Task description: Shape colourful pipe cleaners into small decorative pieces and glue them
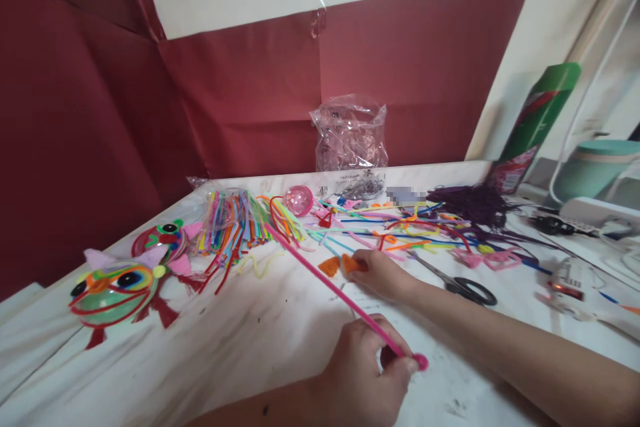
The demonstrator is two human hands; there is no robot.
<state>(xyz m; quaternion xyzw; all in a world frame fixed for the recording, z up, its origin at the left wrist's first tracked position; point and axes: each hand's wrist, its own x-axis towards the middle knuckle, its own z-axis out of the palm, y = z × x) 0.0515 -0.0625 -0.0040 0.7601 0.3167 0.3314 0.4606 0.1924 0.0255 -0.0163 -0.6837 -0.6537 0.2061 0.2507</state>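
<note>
My left hand (367, 363), low in the middle, pinches a long pink pipe cleaner (333, 287) near its lower end. That end is curled into a small knob, and the straight length reaches up and left towards a pipe cleaner bundle. Further forward, my right hand (383, 273) has its fingers closed on one of two small orange fuzzy pieces (351, 265). The other orange piece (329, 267) lies just left of it on the white table (225, 360). Scissors (457, 282) with black handles rest beside my right forearm.
Two decorated fish-like figures (117, 290) stand at the left. Behind are a pipe cleaner bundle (237, 223), a clear pink half-ball (298, 200), a plastic bag (350, 137) and purple yarn (470, 205). A glue gun (570, 287) and green bottle (533, 123) are at the right.
</note>
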